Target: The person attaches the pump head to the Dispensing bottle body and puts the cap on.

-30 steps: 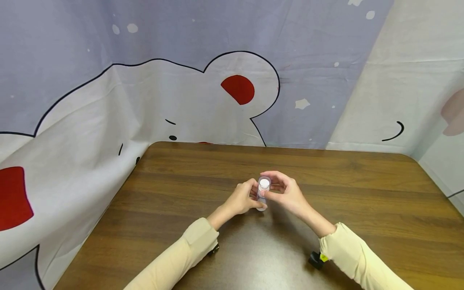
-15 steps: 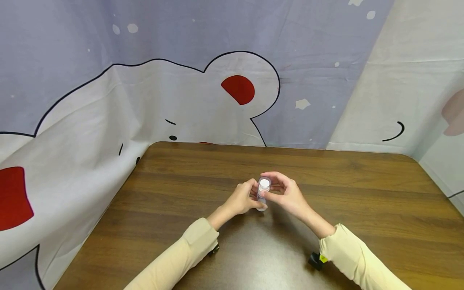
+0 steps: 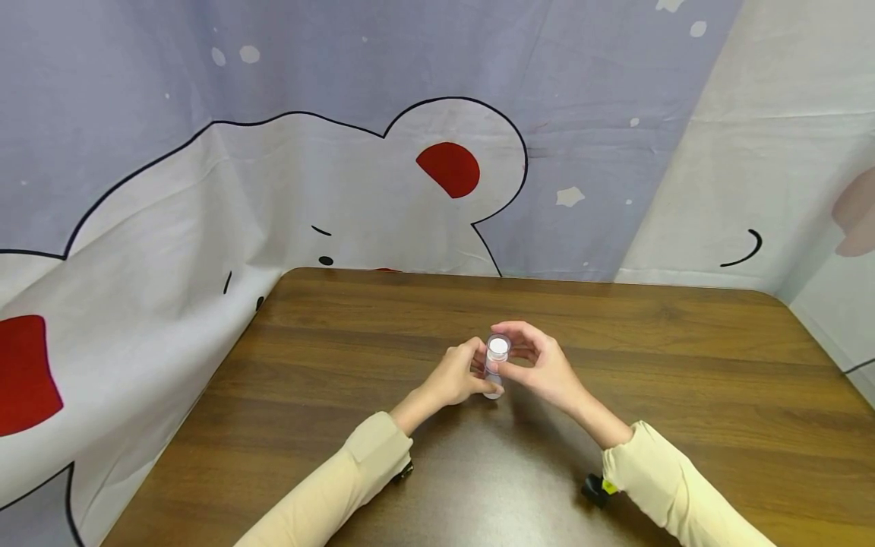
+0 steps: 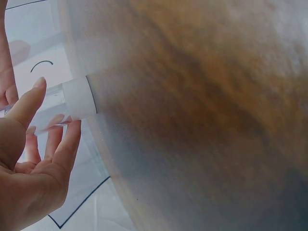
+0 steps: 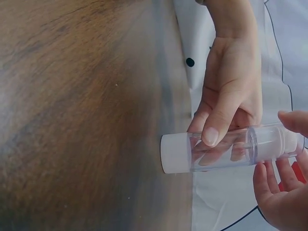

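Note:
A clear pump bottle (image 5: 221, 150) with a white base (image 5: 175, 153) is held upright near the middle of the table, its base right at the tabletop. My left hand (image 3: 454, 374) grips the lower clear body between thumb and fingers; in the right wrist view its thumb (image 5: 219, 120) lies across the front. Around the see-through cap (image 3: 498, 347) at the top curl the thumb and fingers of my right hand (image 3: 540, 368). A white pump head shows through that cap. Only part of the right hand (image 4: 6, 72) enters the left wrist view.
The brown wooden table (image 3: 328, 334) reaches back to a printed curtain (image 3: 362, 182) hanging behind it and along the left side. A black device (image 3: 596, 491) with a yellow patch sits under the right sleeve, and a dark one (image 3: 403, 471) under the left sleeve.

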Available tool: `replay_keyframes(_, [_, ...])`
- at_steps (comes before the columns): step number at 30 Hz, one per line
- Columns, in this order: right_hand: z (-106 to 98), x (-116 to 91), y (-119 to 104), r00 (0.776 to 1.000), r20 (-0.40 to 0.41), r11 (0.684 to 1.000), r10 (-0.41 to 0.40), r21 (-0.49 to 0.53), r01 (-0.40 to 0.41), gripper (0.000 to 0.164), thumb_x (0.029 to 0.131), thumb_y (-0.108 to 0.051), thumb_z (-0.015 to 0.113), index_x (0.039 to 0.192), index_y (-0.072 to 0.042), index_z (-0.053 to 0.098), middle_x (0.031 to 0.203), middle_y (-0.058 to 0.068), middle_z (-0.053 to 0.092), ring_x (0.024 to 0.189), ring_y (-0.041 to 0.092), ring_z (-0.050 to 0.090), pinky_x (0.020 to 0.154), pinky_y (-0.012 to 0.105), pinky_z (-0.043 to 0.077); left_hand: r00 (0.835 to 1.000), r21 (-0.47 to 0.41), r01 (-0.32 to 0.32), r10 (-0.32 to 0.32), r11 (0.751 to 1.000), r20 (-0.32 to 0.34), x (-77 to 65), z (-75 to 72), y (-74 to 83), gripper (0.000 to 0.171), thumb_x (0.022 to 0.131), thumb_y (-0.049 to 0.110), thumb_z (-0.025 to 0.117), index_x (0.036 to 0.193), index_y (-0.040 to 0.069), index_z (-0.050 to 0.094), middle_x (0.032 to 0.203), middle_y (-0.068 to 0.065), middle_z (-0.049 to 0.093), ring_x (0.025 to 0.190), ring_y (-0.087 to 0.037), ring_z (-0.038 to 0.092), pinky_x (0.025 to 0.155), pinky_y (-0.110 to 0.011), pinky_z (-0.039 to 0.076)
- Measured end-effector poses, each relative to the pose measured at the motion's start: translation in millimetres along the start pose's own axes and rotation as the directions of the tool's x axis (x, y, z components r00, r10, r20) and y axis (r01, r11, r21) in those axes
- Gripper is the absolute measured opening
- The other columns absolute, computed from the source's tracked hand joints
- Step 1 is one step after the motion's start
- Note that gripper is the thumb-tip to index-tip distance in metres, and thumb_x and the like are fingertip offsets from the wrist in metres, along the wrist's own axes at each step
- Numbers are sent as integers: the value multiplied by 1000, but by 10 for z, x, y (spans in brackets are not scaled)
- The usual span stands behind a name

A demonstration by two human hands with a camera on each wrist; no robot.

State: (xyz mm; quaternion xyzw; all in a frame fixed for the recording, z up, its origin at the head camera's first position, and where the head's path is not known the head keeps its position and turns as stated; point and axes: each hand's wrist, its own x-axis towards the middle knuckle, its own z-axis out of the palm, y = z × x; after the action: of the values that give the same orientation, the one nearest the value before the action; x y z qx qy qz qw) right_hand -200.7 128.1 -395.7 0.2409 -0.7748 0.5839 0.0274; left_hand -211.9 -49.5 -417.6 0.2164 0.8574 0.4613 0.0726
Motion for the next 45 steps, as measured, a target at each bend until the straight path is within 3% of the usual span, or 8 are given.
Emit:
replay_keyframes(7, [1, -3, -32, 1000, 5, 1000, -11, 12, 11, 42, 81, -1, 73, 120, 3, 57, 116, 18, 63, 101, 5, 60, 90, 21, 52, 1000, 4, 3, -3, 1000, -5, 1, 0, 1, 43, 73, 11, 84, 103, 0, 55, 102, -14, 71, 92, -23, 69, 77, -22, 55])
replay_keyframes(13, [5, -10, -23, 1000, 9, 1000, -16, 3, 16, 34, 83, -3, 72, 115, -3, 61, 111, 15, 64, 99, 5, 61, 90, 23, 52, 1000, 12, 7, -7, 1000, -3, 4, 1, -10, 43, 74, 11, 83, 103, 1, 54, 103, -14, 71, 94, -24, 69, 78, -23, 55])
replay_keyframes(20, [13, -2, 4, 999, 2, 998, -42, -47, 42, 38, 79, -4, 77, 114, -5, 62, 110, 13, 66, 99, 5, 61, 90, 24, 53, 1000, 11, 0, 0, 1000, -10, 8, 6, -15, 43, 73, 11, 84, 103, 1, 54, 102, -14, 71, 91, -22, 69, 76, -21, 55])
replay_keyframes(45, [30, -22, 22, 998, -28, 997, -64, -50, 63, 36, 78, -2, 77, 112, -5, 63, 108, 13, 67, 98, 4, 62, 88, 23, 54, 1000, -1, 6, -6, 1000, -5, 7, 11, -14, 43, 73, 10, 83, 103, 0, 54, 102, -14, 70, 92, -23, 69, 77, -20, 55])
